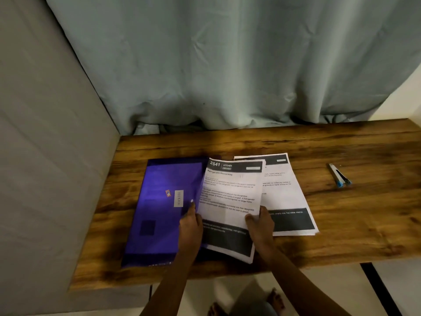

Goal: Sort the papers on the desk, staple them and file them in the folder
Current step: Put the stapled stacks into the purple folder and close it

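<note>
A purple folder (159, 208) lies flat on the left part of the wooden desk (353, 224). Partly over its right edge is a printed sheaf headed "Refrigerator Restocking" (230, 197), its lower end raised off the desk. My left hand (190, 226) grips the sheaf's left edge, and my right hand (259, 222) pinches its right edge with the thumb on top. A second set of printed papers (287, 197) lies flat to the right, partly under the held sheaf. A small stapler with a blue end (339, 177) lies at the right of the desk.
A grey wall panel (45, 156) borders the desk on the left, and a pale curtain (227, 76) hangs behind the far edge. The desk's front edge is close to my body; my bare feet (275, 299) show on the floor below.
</note>
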A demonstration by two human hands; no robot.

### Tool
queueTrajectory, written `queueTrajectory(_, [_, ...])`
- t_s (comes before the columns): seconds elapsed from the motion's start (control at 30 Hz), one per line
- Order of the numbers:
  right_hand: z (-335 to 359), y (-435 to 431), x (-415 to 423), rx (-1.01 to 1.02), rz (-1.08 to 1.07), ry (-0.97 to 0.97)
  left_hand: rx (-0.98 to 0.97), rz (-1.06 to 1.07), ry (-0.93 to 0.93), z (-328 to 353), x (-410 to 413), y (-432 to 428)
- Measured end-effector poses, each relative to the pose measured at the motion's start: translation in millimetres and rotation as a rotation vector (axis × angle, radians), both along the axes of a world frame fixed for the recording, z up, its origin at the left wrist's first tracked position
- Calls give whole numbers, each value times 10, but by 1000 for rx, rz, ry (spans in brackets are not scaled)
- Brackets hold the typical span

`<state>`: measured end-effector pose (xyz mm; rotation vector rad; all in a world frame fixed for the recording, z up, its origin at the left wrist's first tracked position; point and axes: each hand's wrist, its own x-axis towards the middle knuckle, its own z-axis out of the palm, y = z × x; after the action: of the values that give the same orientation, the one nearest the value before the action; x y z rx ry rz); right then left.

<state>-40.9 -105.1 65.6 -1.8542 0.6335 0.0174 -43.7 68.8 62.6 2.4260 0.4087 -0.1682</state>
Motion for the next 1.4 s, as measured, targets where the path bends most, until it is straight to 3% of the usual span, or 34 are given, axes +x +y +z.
queueTrajectory(0.5, [-52, 69, -124, 78, 110, 86, 69, -7, 80, -32, 2, 21])
queueTrajectory(0.67, [-36, 82, -84, 58, 160, 115, 66, -9, -25, -21, -83, -13])
queueTrajectory(0.83, [-15, 152, -38, 79, 212, 98, 205, -55, 34, 23, -124, -46])
queueTrajectory(1.07, [-40, 314, 127, 42, 225, 86, 151, -94, 60, 1, -120, -92])
queueTrajectory(1.4, [-141, 737, 360, 338, 204, 185, 136, -58, 80, 43, -91, -130])
